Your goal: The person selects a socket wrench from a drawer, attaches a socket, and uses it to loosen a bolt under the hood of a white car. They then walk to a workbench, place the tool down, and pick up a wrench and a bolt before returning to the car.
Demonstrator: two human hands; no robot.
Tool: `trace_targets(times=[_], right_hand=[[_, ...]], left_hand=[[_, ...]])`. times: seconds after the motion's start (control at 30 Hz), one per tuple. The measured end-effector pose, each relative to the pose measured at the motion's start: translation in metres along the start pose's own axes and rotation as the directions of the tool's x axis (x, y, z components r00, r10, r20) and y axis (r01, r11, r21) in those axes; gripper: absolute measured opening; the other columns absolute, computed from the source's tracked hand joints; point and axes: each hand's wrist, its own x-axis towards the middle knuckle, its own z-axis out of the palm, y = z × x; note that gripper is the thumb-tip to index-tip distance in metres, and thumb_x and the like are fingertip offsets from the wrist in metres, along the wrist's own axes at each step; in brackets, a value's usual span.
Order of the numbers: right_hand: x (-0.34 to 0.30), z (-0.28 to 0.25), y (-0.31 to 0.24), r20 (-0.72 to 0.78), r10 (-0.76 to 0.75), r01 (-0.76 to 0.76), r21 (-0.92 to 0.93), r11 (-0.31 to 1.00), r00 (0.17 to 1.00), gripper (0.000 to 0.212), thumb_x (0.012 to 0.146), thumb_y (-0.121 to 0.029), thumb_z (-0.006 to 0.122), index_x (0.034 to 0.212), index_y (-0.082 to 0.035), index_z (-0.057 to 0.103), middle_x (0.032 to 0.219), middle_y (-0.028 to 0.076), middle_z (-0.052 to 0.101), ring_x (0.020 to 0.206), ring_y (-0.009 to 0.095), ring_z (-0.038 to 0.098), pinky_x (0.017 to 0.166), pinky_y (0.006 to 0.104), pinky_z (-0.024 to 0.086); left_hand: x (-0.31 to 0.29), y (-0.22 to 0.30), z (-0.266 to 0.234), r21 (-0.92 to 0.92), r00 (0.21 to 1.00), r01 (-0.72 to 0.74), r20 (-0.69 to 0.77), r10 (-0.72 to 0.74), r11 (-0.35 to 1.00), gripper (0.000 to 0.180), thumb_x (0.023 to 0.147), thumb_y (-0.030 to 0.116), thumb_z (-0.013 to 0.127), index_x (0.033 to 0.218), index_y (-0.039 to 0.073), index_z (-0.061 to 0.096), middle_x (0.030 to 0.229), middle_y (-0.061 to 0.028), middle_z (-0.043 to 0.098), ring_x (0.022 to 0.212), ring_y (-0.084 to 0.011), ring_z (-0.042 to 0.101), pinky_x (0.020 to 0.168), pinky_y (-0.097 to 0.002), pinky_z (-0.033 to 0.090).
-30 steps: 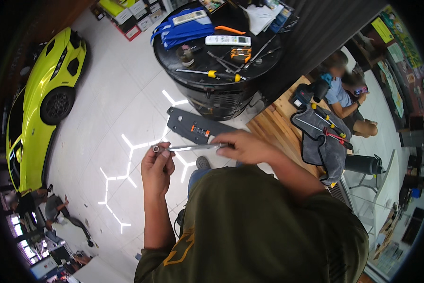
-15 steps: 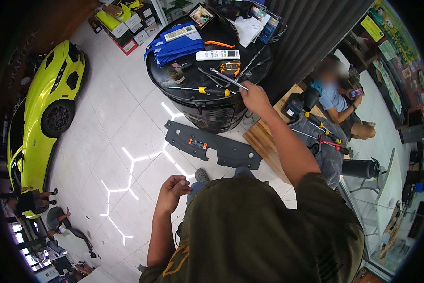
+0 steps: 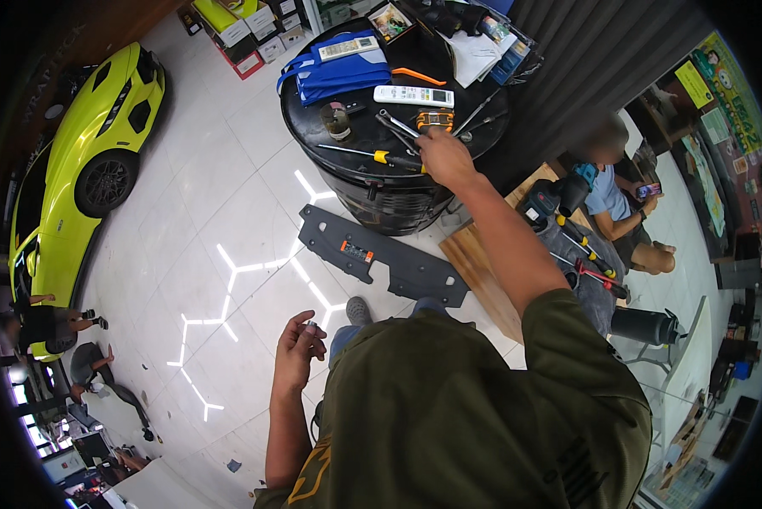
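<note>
My right hand (image 3: pixel 446 159) is over the round black drum top, its fingers closed at the near end of a silver ratchet wrench (image 3: pixel 398 124). The fingertips are partly hidden from above. Right beside them lie an orange and black tape measure (image 3: pixel 434 120), dark-handled pliers (image 3: pixel 395 136) and a screwdriver (image 3: pixel 368 156) with a yellow and black handle. Low in front of my body, my left hand (image 3: pixel 299 349) is raised and pinches a small silvery metal piece (image 3: pixel 311 324), apparently a socket.
The drum (image 3: pixel 304 140) also carries a glass jar (image 3: pixel 337 121), a white remote (image 3: pixel 414 96) and a blue bag (image 3: pixel 343 78). A dark plastic panel (image 3: pixel 406 276) lies below it. On the right, a wooden bench (image 3: pixel 487 263) holds tools; a person (image 3: pixel 614 187) sits behind. A lime car (image 3: pixel 84 161) stands left.
My right hand has come down toward the drum top with the ratchet wrench, covering more of its handle. My left hand has turned, bringing the small metal piece into sight. The view has shifted slightly.
</note>
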Motion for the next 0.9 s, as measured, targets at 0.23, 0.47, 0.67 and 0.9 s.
trace_targets(times=[0.23,0.47,0.67,0.9], right_hand=[[0.03,-0.002,0.006,0.343,-0.037,0.084,-0.121,0.989,0.938,0.023,0.083,-0.008,0.053,0.097,0.0,0.069,0.11,0.019,0.06,0.103,0.033,0.061,0.084,0.0438,0.051],[0.047,-0.005,-0.003,0.46,0.018,0.045,-0.125,0.991,0.888,0.026,0.08,-0.012,0.058,0.101,0.001,0.067,0.112,0.021,0.06,0.101,0.036,0.062,0.085,0.0437,0.051],[0.04,-0.007,0.0,0.293,0.0,-0.062,0.203,0.977,0.956,0.02,0.08,-0.016,0.06,0.094,-0.002,0.064,0.087,0.017,0.065,0.085,0.034,0.063,0.077,0.0406,0.05],[0.038,-0.014,-0.021,0.049,0.437,-0.246,0.88,0.407,0.898,0.018,0.084,-0.016,0.064,0.097,-0.002,0.061,0.074,0.005,0.06,0.062,0.013,0.056,0.056,0.0289,0.047]], left_hand=[[0.006,0.003,-0.016,-0.09,0.999,-0.011,0.034,0.014,0.996,0.022,0.094,0.016,0.05,0.111,0.002,0.053,0.084,-0.0076,0.059,0.062,-0.0117,0.053,0.056,-0.0253,0.043],[0.014,0.017,-0.023,-0.253,0.999,-0.035,0.022,0.042,0.967,0.018,0.091,0.017,0.057,0.103,0.003,0.056,0.082,-0.0082,0.06,0.063,-0.0138,0.054,0.06,-0.027,0.044],[0.023,0.016,-0.048,-0.205,0.998,0.006,0.066,0.008,0.979,0.019,0.089,0.014,0.059,0.104,0.003,0.056,0.085,-0.0097,0.059,0.064,-0.0141,0.053,0.059,-0.0272,0.044],[0.052,0.026,-0.039,0.029,0.991,-0.109,0.076,0.107,0.994,0.023,0.087,0.007,0.057,0.108,0.001,0.054,0.087,-0.0109,0.058,0.065,-0.0137,0.053,0.058,-0.0262,0.045]])
